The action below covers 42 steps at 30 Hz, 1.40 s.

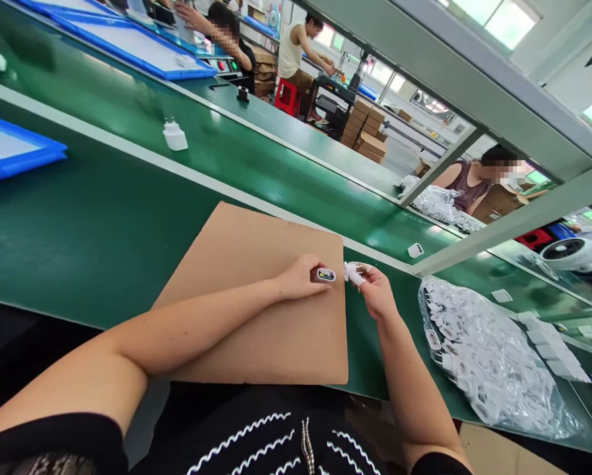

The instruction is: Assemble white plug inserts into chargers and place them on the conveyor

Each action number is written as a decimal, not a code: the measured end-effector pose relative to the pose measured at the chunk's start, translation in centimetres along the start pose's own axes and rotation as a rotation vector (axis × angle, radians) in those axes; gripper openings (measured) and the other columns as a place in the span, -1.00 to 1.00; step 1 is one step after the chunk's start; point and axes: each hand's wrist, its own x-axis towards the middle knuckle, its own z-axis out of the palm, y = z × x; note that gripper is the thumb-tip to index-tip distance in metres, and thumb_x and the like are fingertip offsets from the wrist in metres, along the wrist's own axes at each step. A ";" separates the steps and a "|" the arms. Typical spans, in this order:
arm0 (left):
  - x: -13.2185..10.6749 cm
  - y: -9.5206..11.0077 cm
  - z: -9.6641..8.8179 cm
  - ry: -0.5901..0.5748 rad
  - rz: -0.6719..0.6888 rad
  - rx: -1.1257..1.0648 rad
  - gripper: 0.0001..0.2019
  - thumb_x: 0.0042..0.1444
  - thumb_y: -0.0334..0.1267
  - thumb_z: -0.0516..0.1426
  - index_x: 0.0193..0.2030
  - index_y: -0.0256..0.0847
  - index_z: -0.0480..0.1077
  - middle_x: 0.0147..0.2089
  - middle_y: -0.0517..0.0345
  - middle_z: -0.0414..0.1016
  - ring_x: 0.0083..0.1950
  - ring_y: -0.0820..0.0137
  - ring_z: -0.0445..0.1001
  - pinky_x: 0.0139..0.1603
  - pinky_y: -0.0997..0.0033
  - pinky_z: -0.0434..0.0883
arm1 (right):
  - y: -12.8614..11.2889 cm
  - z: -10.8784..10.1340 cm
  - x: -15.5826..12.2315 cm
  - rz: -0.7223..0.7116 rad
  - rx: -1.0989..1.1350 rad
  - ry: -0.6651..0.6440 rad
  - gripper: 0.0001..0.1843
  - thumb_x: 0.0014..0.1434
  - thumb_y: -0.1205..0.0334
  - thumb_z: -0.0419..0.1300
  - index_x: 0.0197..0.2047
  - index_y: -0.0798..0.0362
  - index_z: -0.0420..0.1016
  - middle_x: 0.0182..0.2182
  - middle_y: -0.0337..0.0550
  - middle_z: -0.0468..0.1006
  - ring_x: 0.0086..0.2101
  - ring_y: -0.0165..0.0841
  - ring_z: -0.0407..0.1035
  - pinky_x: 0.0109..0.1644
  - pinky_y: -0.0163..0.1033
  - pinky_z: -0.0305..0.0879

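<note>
My left hand [303,277] rests on a brown cardboard sheet [256,303], fingers closed round a small white charger [326,274] whose port end faces right. My right hand [375,290] is just beyond the sheet's right edge, pinching a small white plastic-wrapped piece [354,272] close to the charger. The two items are almost touching.
A clear plastic bag [488,359] full of small white parts lies to the right on the green bench [92,231]. A white charger [175,136] stands on the green belt beyond, and a small white part [415,250]. Blue trays [13,148] sit left. Other people work across the line.
</note>
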 end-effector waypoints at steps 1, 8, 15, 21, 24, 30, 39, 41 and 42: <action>0.0 0.0 -0.1 -0.009 0.006 0.000 -0.69 -0.03 -0.14 0.39 -0.19 -0.22 0.52 -0.18 0.07 0.51 -0.16 0.26 0.48 -0.15 0.27 0.43 | -0.3 0.4 0.3 0.014 0.024 -0.027 -0.55 -0.04 -0.04 0.46 -0.14 0.04 0.63 -0.19 -0.10 0.67 -0.36 -0.38 0.39 -0.31 -0.24 0.28; 0.3 -0.1 -0.6 -0.061 0.019 0.007 -0.77 0.03 -0.17 0.36 -0.23 -0.23 0.53 -0.23 0.08 0.52 -0.18 0.27 0.49 -0.17 0.30 0.40 | -0.9 2.3 0.7 -0.036 -0.099 -0.029 -0.61 0.04 -0.05 0.41 -0.13 0.01 0.63 -0.21 -0.10 0.67 -0.26 -0.27 0.48 -0.20 -0.18 0.37; 0.4 -0.1 -0.7 -0.082 -0.011 -0.015 -0.78 0.05 -0.13 0.36 -0.29 -0.23 0.53 -0.25 0.10 0.48 -0.19 0.29 0.46 -0.20 0.32 0.38 | -0.7 3.0 -0.5 -0.476 -0.713 -0.039 -0.67 0.25 0.31 0.14 0.03 -0.04 0.61 -0.20 -0.08 0.57 -0.16 -0.19 0.39 -0.06 -0.07 0.38; 0.5 0.0 -0.7 -0.078 -0.008 -0.009 -0.80 0.03 -0.16 0.37 -0.32 -0.23 0.53 -0.28 0.14 0.45 -0.24 0.34 0.44 -0.23 0.35 0.36 | -1.7 3.3 -0.3 -0.617 -1.110 -0.109 -0.61 0.13 0.50 0.12 -0.05 0.02 0.61 -0.28 -0.07 0.54 -0.17 -0.14 0.29 -0.05 -0.06 0.25; 0.4 0.1 -0.8 -0.086 -0.020 -0.026 -0.81 0.04 -0.17 0.36 -0.31 -0.22 0.54 -0.28 0.14 0.45 -0.25 0.34 0.44 -0.23 0.35 0.37 | -2.1 3.5 -0.1 -0.604 -1.189 -0.104 -0.65 0.13 0.50 0.15 -0.11 -0.02 0.61 -0.29 -0.11 0.57 -0.16 -0.16 0.31 -0.03 -0.08 0.18; 0.2 -0.3 -0.5 -0.046 -0.028 -0.068 -0.79 0.02 -0.14 0.36 -0.33 -0.22 0.54 -0.29 0.15 0.43 -0.25 0.35 0.44 -0.21 0.34 0.38 | -2.6 3.9 -0.2 -0.601 -1.270 -0.053 -0.63 0.05 0.52 0.16 -0.20 -0.08 0.62 -0.34 -0.16 0.58 -0.16 -0.18 0.31 0.15 -0.04 0.06; 0.1 -0.1 -0.1 -0.015 -0.007 0.015 -0.79 0.01 -0.11 0.35 -0.37 -0.20 0.54 -0.34 0.16 0.43 -0.27 0.35 0.42 -0.23 0.37 0.34 | -3.0 4.5 -0.8 -0.450 -1.251 -0.073 -0.67 0.07 0.49 0.15 -0.21 -0.03 0.64 -0.30 -0.14 0.59 -0.21 -0.25 0.34 0.05 -0.10 -0.02; -0.1 -0.1 0.0 0.002 -0.011 0.036 -0.82 0.01 -0.14 0.34 -0.36 -0.20 0.54 -0.32 0.16 0.44 -0.27 0.35 0.42 -0.22 0.36 0.36 | -3.2 4.8 -0.9 -0.413 -1.249 -0.063 -0.66 0.07 0.48 0.14 -0.20 -0.03 0.64 -0.30 -0.14 0.59 -0.21 -0.27 0.36 -0.02 -0.11 -0.03; -0.1 -0.1 0.1 0.001 -0.005 0.047 -0.83 0.02 -0.15 0.33 -0.35 -0.20 0.54 -0.32 0.16 0.45 -0.27 0.35 0.43 -0.21 0.36 0.37 | -3.3 5.0 -1.0 -0.394 -1.251 -0.061 -0.67 0.07 0.48 0.14 -0.21 -0.03 0.65 -0.30 -0.15 0.59 -0.22 -0.28 0.37 -0.05 -0.12 -0.04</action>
